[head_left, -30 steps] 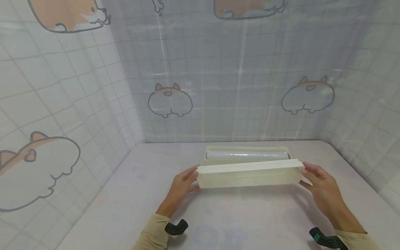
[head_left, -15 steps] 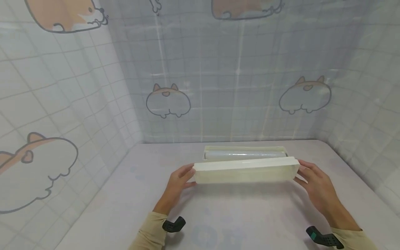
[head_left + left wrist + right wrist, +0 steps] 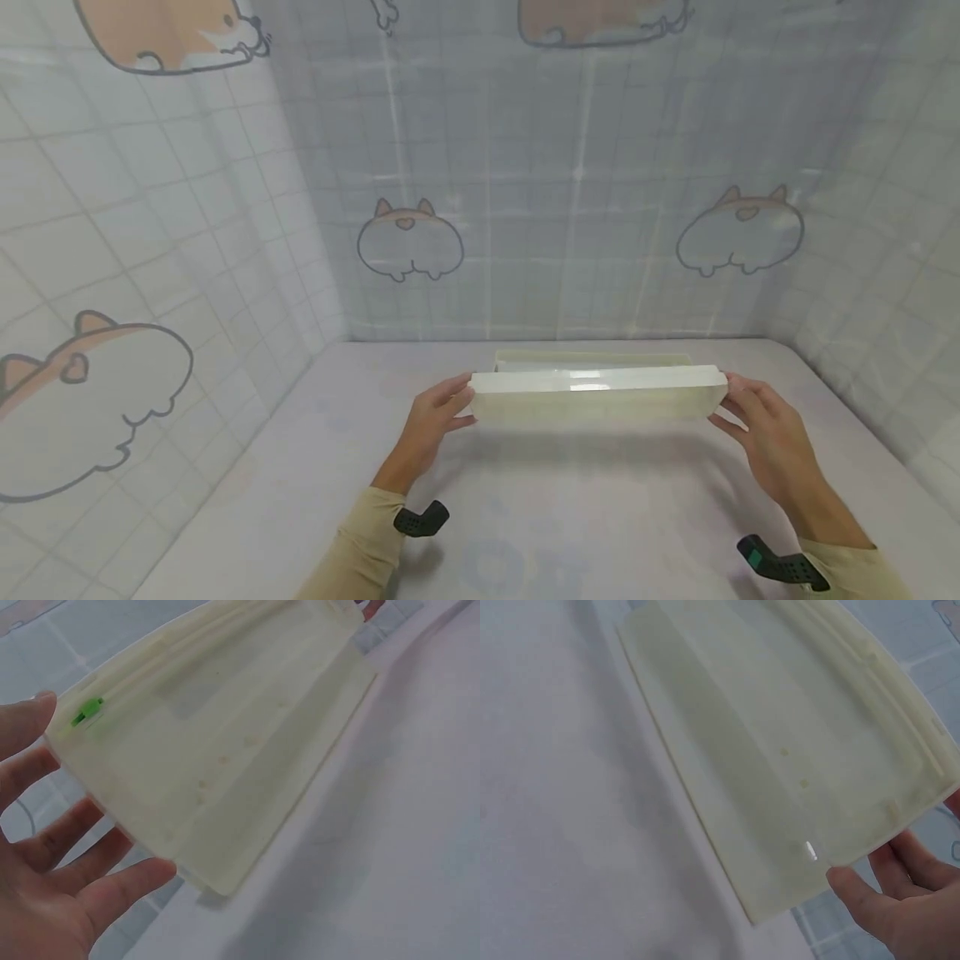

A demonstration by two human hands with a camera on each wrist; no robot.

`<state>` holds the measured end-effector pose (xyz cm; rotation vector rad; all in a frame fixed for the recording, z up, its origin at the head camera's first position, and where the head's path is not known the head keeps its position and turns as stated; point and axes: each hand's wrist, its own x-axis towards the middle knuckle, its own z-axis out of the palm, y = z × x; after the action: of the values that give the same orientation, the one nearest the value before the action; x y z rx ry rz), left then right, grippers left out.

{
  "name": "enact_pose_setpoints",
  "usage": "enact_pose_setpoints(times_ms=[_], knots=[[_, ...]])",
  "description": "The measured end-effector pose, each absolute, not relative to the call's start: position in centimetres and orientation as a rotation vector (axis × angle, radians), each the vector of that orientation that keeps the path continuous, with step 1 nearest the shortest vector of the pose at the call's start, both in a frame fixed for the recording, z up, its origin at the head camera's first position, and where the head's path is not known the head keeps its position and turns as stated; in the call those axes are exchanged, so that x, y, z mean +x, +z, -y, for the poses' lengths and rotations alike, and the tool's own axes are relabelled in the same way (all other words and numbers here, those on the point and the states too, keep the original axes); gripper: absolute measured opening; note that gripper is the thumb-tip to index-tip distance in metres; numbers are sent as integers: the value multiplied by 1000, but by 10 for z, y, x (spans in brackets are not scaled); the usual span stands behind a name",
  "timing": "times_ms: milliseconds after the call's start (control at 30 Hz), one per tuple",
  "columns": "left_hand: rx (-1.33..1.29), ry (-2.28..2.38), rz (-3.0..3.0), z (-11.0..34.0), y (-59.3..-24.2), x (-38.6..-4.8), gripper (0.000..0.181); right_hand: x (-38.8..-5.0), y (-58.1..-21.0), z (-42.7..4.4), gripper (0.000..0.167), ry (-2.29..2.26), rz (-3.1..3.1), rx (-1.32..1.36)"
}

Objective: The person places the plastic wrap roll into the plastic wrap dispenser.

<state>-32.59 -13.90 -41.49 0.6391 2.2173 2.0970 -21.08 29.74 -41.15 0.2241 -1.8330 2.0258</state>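
A long cream plastic lid (image 3: 592,400) is held up off the table by its two ends. My left hand (image 3: 427,429) grips its left end, thumb on top and fingers along the edge. At the right end, my right hand (image 3: 768,437) pinches the lid between thumb and fingers. The left wrist view shows the hollow inside of the lid, with a small green piece (image 3: 88,711) near one corner. Behind the lid lies a matching open box (image 3: 592,357); the lid covers most of it and of the pale roll inside.
The white table (image 3: 570,500) spreads in front of the hands, with the lid's shadow across it. Patterned plastic curtains (image 3: 525,208) close in the back and both sides. Black wrist bands (image 3: 422,520) sit on the sleeves.
Both hands have raised the lid and levelled it from its slight slant. More of the open box and the roll behind it is now hidden.
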Motion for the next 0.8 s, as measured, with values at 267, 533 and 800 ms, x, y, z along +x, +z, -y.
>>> enact_pose_setpoints(times_ms=[267,533,800], knots=[[634,2042,-2208,133,-397,-334,55,-218,-405,-297,38,2034,1763,74],[668,1873,-2314,124,-388,-338,64,-220,-404,-302,39,2097,1634,73],[691,1839,-2369,121,-383,-343,65,-226,-403,-301,34,2144,1499,194]])
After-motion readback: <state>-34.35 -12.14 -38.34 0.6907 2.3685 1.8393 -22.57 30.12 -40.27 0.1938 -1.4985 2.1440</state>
